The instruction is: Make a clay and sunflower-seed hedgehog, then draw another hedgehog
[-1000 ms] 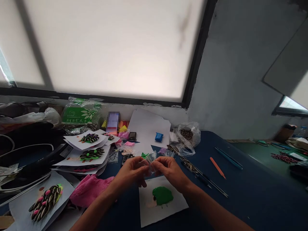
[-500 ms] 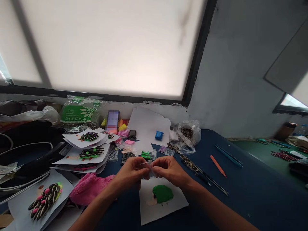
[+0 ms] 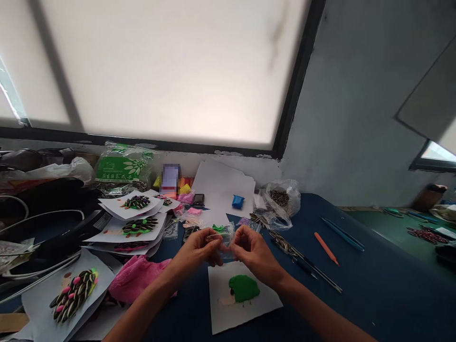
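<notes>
Both hands meet above a white sheet (image 3: 219,319), pinching a small clear plastic bag (image 3: 231,230) between them. My left hand (image 3: 201,248) has its fingers closed at the bag's left side. On the other side, my right hand (image 3: 252,254) grips the edge with thumb and fingertips. Bright green clay (image 3: 218,228) shows just behind the fingers; I cannot tell whether it lies in this bag or in another. Below the hands, the sheet bears a flat dark green clay shape (image 3: 245,288) with a pale snout-like part at its left and short drawn legs.
Finished seed-and-clay pictures (image 3: 138,225) are stacked at left, near a pink cloth (image 3: 140,280). A bag of sunflower seeds (image 3: 280,197), a blue packet (image 3: 238,202), tweezers (image 3: 342,234), an orange clay tool (image 3: 326,248) and a pen (image 3: 304,266) lie around the blue table (image 3: 377,285).
My fingers have shifted on the clear bag, and more of it shows between the hands. The whole view has moved slightly. The sheet below stays in place.
</notes>
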`<state>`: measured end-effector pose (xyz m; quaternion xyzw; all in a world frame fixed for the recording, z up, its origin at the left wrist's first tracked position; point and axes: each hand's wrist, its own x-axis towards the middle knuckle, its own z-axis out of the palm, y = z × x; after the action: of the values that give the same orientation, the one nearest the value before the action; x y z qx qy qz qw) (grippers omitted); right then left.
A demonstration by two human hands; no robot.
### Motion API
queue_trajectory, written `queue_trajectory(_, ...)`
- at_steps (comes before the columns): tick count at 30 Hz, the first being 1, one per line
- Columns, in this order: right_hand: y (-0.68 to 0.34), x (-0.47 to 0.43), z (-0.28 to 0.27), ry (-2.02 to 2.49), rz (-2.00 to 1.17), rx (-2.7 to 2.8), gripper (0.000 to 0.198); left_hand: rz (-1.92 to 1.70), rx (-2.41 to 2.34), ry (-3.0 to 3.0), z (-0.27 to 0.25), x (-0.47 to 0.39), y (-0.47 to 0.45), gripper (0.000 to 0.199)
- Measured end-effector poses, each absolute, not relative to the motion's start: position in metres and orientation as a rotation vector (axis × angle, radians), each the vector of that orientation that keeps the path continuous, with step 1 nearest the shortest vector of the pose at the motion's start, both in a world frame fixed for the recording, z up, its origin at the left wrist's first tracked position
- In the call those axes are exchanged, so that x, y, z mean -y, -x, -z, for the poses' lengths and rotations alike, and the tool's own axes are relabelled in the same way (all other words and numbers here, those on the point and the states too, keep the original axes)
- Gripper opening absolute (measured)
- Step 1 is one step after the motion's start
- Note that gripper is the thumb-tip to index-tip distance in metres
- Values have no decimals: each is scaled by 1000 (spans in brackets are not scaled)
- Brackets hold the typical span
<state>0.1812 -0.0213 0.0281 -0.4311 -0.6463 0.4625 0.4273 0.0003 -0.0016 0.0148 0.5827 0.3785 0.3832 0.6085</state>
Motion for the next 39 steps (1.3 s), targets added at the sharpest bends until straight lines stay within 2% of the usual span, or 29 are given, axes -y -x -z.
queue_trajectory(3,-181,22,-26,1073,-1039,1655,9,-881,-880,-1342,-18,3,0,47)
queue_trajectory(13,-184,17,-27,1100,-1139,1703,37,-913,-951,-1221,-19,3,-1,49)
queue_trajectory(19,-180,21,-34,1006,-1226,1557,27,-923,-979,-1149,-19,2,-3,57)
queue_trajectory(22,-180,21,-37,916,-1325,1498,25,-947,-989,-1152,-19,1,-2,55)
queue_trajectory(28,-185,16,-33,1005,-1293,1616,19,-855,-886,-1142,-21,3,2,52)
queue_trajectory(33,-191,10,-31,1140,-1289,1574,29,-836,-747,-1130,-16,3,5,56)
queue_trajectory(39,-189,10,-29,1128,-1354,1549,12,-866,-761,-1158,-12,1,5,59)
